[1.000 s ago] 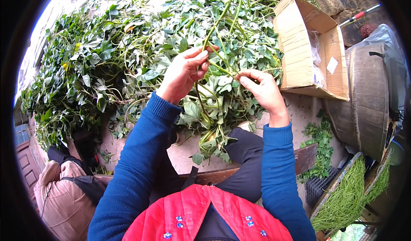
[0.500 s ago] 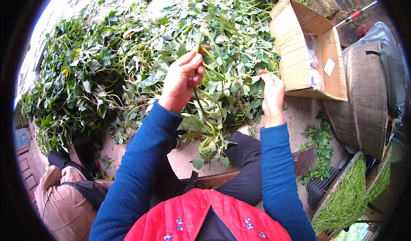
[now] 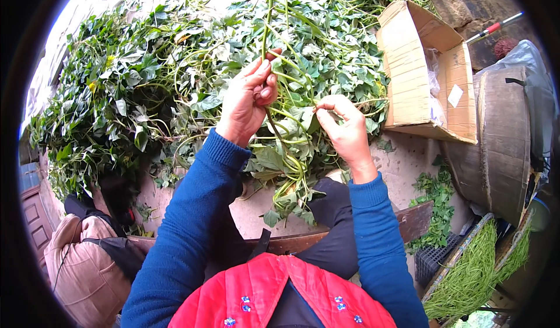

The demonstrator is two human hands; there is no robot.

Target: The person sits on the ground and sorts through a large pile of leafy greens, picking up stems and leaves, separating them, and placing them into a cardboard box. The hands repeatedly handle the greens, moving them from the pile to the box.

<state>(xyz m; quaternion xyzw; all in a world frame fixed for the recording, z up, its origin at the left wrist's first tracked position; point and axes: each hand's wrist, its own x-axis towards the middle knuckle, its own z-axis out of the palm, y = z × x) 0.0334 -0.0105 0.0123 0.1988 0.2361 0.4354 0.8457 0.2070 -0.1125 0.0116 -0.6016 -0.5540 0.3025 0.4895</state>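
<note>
While the left hand [image 3: 247,102] pinches a vine [image 3: 267,25] left of the box [image 3: 399,83], the right hand's grip [image 3: 347,131] presses together.

The stem [image 3: 267,27] in the left grip [image 3: 247,102] looks smooth, the leaves [image 3: 270,156] below it matt. Right of the right grip [image 3: 345,134], the box [image 3: 402,71] is matt cardboard; below, the vest [image 3: 227,296] is quilted cloth.

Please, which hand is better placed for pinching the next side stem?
Probably the right hand: its fingertips are close to the side stems and look free of the thick vine, which the left hand grips.
</note>
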